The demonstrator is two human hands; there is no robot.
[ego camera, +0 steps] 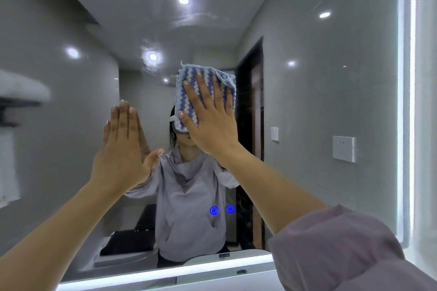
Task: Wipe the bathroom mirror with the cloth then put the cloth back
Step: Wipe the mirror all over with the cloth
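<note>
Squarely, the right hand [210, 123] pressed the striped cloth [191, 72] flat against the mirror [331, 78], its fingers straight and spread, not curled round it. The cloth sat near the mirror's centre. At the cloth's 8 o'clock, the left hand [123, 149] lay flat on the glass, fingers straight, together, holding nothing.

— Where's the cloth [207, 72]?
— Just above the middle of the frame, spread flat against the glass under the straight, spread fingers of the right hand [212, 130].
— What does it look like?
— Blue and white zigzag stripes, a pale blue border, its top edge a little crumpled.
— And the mirror [331, 78]?
— Upright, filling nearly the whole frame, glowing white along its bottom and right edges. Faint smears show at the upper middle.
</note>
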